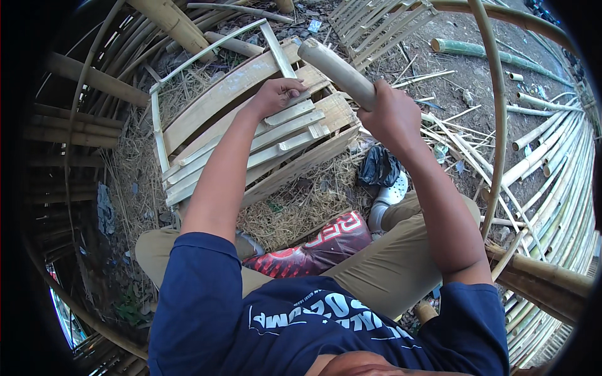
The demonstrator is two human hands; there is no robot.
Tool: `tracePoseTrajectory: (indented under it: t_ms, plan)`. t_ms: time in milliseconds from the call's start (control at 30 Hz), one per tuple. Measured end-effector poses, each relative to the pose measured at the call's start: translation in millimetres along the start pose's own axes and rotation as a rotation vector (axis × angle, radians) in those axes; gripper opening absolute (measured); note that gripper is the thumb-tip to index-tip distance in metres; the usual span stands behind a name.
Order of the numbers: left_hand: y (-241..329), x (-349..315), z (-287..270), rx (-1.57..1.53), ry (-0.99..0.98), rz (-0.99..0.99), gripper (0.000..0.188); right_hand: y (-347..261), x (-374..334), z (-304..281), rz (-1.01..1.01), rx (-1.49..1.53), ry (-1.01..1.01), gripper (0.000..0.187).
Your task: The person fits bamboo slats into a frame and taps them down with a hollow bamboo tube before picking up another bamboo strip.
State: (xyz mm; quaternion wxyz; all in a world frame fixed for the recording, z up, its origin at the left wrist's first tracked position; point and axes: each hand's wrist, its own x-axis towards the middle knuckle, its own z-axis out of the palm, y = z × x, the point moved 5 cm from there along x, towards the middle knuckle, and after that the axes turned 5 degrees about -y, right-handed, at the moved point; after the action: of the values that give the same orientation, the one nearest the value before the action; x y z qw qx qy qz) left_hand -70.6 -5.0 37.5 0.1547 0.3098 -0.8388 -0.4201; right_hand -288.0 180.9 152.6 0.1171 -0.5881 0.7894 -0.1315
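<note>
My right hand [390,116] grips a thick, pale wooden club [337,70] by its lower end, raised to the right of a low wooden bench [216,100]. On the bench lies a frame of split bamboo strips [157,125], with several slats [269,136] side by side across its near part. My left hand [280,96] rests over the frame's right side, near the upper slat's end. Its fingers are pinched together, and whatever they hold is too small to make out. The club's blunt end is above and to the right of that hand, touching nothing.
A finished-looking slatted bamboo panel [376,28] lies at the far side. Bamboo poles [552,169] are heaped on the right, behind an upright curved pole [500,119]. A black plastic bag [377,167] sits by my foot, and a red printed sack [313,249] lies between my legs.
</note>
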Motion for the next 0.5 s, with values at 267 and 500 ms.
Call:
tracePoseTrajectory:
  t_ms: [267,500]
  plan:
    - [-14,-5,-6,-0.039,0.031,0.095,0.029,-7,-1,-3,-0.014,0.030,-0.004,0.037]
    - [4,-50,-52,0.054,0.300,0.026,0.036,-9,-1,26,-0.106,0.056,-0.266,0.043]
